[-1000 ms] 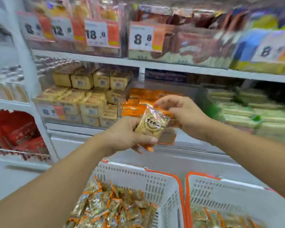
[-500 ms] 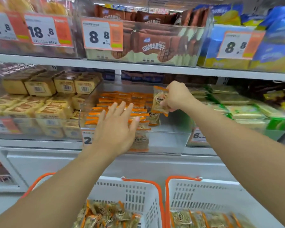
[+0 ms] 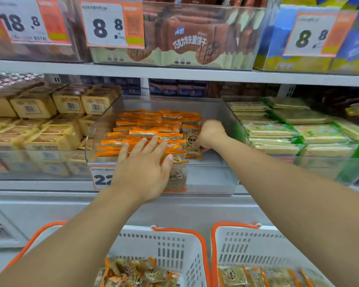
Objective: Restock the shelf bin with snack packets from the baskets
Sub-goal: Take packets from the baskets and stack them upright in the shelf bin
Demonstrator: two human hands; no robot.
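Inside the clear shelf bin [image 3: 234, 129] | your right hand [image 3: 210, 135] pinches a snack packet [image 3: 192, 141] upright beside orange-edged rows | left hand [image 3: 143, 168] flat, fingers spread over front wall | two baskets [image 3: 174, 247] below, yellow packs [image 3: 56, 133] left.

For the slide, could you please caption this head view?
Right hand sets a snack packet upright into the clear shelf bin while the open left hand steadies the orange-edged rows.

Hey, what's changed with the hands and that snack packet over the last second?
The right hand carried the packet forward and down into the clear bin, gripping it throughout. The left hand let go and spread over the orange packets. Both baskets stayed put.
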